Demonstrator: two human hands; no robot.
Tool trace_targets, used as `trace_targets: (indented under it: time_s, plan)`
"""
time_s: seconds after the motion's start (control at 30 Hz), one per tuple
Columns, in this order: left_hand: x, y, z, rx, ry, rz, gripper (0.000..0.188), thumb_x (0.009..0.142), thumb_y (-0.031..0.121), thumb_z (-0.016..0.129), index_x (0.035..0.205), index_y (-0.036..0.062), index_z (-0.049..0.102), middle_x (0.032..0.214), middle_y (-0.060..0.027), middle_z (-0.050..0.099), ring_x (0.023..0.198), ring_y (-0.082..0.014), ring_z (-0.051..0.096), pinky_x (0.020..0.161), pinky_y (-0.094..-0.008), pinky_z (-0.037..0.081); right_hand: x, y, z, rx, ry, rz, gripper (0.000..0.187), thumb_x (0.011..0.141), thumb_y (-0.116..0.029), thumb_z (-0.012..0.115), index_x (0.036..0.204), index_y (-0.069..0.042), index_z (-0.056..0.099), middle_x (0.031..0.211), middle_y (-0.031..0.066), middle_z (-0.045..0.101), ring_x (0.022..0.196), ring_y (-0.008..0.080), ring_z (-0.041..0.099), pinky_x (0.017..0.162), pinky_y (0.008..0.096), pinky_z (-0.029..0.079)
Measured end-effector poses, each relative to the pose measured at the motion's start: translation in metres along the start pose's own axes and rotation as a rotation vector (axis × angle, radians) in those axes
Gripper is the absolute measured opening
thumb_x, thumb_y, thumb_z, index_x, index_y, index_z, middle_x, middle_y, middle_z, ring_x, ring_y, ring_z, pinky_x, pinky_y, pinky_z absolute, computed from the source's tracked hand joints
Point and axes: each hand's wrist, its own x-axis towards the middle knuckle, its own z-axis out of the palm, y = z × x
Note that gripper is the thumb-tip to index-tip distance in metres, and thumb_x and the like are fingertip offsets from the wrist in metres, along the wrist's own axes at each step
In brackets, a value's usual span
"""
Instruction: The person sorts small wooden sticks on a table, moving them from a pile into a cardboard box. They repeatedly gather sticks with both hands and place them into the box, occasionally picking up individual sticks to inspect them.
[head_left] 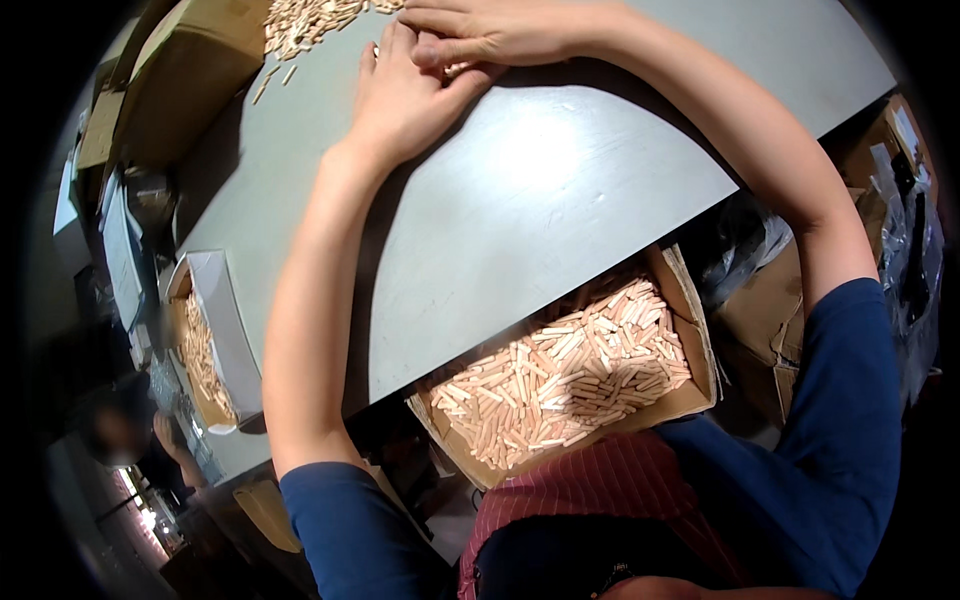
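Observation:
Both of my hands are at the far side of the grey table (530,200), by a pile of short wooden dowels (305,22). My left hand (405,95) lies palm down with its thumb apart from its fingers, over a few dowels that peek out below. Overlapping its fingertips from the right, my right hand (500,32) rests with its fingers stretched out flat. What lies under the palms is mostly hidden. A few loose dowels (289,75) sit apart from the pile, left of my left hand.
An open cardboard box (705,350) full of dowels stands below the table's near edge, before my body. At left is a smaller white box (228,330) with dowels. A large carton (190,80) stands at far left. Cartons (765,300) and clear plastic (895,260) are at right.

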Motion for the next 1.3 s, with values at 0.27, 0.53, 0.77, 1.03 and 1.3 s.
trace_targets:
  time_s: [0.27,0.53,0.77,1.03,1.3]
  plan:
    - [-0.074,0.045,-0.036,0.062,-0.1,-0.143,0.087,0.092,0.059,0.063,0.148,-0.0048,0.044,0.153,-0.0283,0.041,0.147,-0.0427,0.032,0.118,-0.0683,0.022,-0.013,-0.044,0.028,-0.046,-0.119,-0.21,0.092,0.1,-0.073,0.035,0.166,-0.01,0.02,0.171,0.0215,0.016,0.157,0.0484,0.01,0.126,0.0583,0.004]
    - [-0.146,0.058,-0.073,0.031,-0.188,-0.308,0.106,0.095,0.064,0.059,0.159,-0.0108,0.02,0.166,-0.0317,0.021,0.158,-0.0428,0.014,0.126,-0.0569,0.011,-0.033,-0.078,0.022,-0.379,-0.144,-0.212,0.092,0.1,-0.074,0.036,0.163,-0.008,0.028,0.169,0.0156,0.025,0.16,0.0283,0.012,0.131,0.0494,0.002]
    - [-0.17,0.065,-0.086,0.044,-0.182,-0.307,0.103,0.096,0.062,0.058,0.158,-0.0112,0.021,0.165,-0.0327,0.023,0.156,-0.0439,0.018,0.126,-0.0569,0.01,-0.038,-0.082,0.036,-0.2,-0.066,-0.527,0.088,0.101,-0.073,0.037,0.159,-0.007,0.037,0.164,0.0221,0.034,0.156,0.0333,0.024,0.13,0.0506,0.009]
    - [-0.155,0.067,-0.08,0.055,-0.187,-0.266,0.113,0.093,0.069,0.056,0.158,-0.0144,0.016,0.164,-0.0342,0.024,0.156,-0.0435,0.018,0.126,-0.059,0.008,-0.033,-0.076,0.025,-0.053,-0.038,-0.449,0.078,0.101,-0.068,0.044,0.158,-0.014,0.041,0.163,0.0213,0.036,0.153,0.0363,0.028,0.128,0.0548,0.012]
    - [-0.127,0.08,-0.08,0.042,-0.224,-0.147,0.106,0.092,0.067,0.057,0.164,0.0007,0.018,0.167,-0.0243,0.025,0.156,-0.0431,0.021,0.123,-0.0637,0.011,-0.002,-0.009,0.011,0.708,0.381,0.09,0.058,0.108,-0.049,0.052,0.136,0.0,0.062,0.132,0.009,0.065,0.126,0.0177,0.058,0.11,0.0328,0.042]
